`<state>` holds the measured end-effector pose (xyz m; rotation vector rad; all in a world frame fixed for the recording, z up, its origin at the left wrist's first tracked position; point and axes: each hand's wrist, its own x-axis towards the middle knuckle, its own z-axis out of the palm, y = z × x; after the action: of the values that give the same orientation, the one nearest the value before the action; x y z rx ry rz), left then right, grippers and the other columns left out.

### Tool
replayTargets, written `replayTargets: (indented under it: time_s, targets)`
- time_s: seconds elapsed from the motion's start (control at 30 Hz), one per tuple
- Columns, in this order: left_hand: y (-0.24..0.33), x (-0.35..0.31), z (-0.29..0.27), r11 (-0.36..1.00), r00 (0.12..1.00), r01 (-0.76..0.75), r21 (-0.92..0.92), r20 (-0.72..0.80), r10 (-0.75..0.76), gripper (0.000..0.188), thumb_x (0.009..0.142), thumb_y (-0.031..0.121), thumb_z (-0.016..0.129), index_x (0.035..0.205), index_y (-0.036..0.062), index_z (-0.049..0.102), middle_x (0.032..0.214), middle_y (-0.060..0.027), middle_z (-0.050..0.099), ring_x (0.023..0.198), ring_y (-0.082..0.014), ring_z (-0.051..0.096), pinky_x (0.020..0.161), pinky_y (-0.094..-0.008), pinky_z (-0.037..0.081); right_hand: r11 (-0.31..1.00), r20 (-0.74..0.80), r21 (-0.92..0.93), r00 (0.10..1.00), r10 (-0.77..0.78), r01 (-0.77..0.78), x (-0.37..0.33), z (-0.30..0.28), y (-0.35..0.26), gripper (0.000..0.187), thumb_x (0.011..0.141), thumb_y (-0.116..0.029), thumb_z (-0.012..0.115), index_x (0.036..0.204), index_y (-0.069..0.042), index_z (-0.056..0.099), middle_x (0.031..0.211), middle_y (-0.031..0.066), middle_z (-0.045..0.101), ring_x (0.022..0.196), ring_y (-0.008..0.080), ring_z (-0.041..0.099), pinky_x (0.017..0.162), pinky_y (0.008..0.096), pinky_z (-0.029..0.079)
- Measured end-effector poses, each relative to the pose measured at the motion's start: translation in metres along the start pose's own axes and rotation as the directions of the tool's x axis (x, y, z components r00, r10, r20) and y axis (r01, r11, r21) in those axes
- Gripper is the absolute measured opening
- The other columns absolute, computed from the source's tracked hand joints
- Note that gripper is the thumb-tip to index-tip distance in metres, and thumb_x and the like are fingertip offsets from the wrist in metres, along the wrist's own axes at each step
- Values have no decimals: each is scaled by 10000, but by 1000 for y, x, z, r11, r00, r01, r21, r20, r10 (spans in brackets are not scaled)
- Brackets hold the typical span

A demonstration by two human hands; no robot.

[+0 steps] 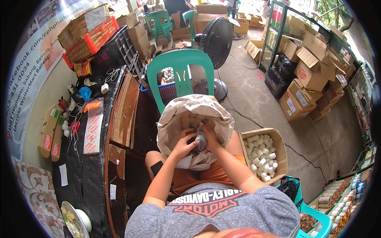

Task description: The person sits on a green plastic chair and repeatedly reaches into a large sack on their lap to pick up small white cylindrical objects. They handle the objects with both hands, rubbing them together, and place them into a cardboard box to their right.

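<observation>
Head view: I see the right hand gripping a grey cloth inside the paper bag, the left hand close by, its hold unclear; a loosened grip could drop the cloth.

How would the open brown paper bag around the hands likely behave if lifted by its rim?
The paper bag would probably flop and fold, since its rim is creased and crumpled. It may also tear under a hard pull, as its walls look thin.
</observation>
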<state>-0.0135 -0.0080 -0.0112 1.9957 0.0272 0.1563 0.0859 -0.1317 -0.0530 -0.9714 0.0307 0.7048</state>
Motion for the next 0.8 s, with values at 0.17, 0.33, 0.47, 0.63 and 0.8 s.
replayTargets:
  time_s: [0.17, 0.33, 0.47, 0.63, 0.8]
  targets:
    - [-26, 3, 16, 963, 999, 35, 268, -24, -30, 534, 890, 410, 469, 1319, 101, 389, 1380, -242, 175, 1257, -401, 222, 1041, -427, 203, 947, 214, 206, 956, 203, -247, 3, -13, 0, 393, 884, -381, 504, 1083, -45, 544, 1022, 68, 598, 865, 170, 591, 763, 309, 479]
    - [-42, 5, 23, 976, 978, 142, 166, -175, -112, 629, 905, 439, 426, 1391, 98, 217, 1368, -271, 145, 1261, -415, 196, 1048, -442, 180, 963, 250, 193, 958, 138, -189, 20, -31, 26, 309, 897, -292, 478, 1055, -42, 566, 967, 65, 620, 854, 176, 601, 770, 316, 486]
    - [-44, 1, 24, 989, 984, 34, 146, -176, -8, 619, 878, 403, 492, 1360, 77, 282, 1346, -244, 187, 1253, -398, 218, 1043, -428, 206, 975, 142, 208, 989, 43, -72, 21, -27, 26, 270, 886, -260, 493, 1025, -44, 579, 932, 80, 624, 827, 175, 605, 742, 309, 494]
    - [-4, -9, 14, 980, 987, -58, 192, -136, 86, 597, 812, 325, 587, 1311, 83, 367, 1317, -206, 239, 1230, -372, 263, 1034, -407, 243, 958, 55, 284, 998, 23, -38, 14, -16, 18, 274, 874, -289, 543, 991, -46, 584, 897, 77, 620, 780, 161, 608, 687, 297, 500]
    - [15, -12, 15, 919, 977, -173, 355, -56, 205, 542, 768, 256, 646, 1237, 73, 446, 1287, -183, 274, 1209, -363, 302, 1012, -400, 297, 986, -65, 143, 993, 97, -87, 16, -18, 10, 489, 789, -438, 634, 1065, -42, 550, 914, 70, 595, 778, 166, 581, 678, 304, 476]
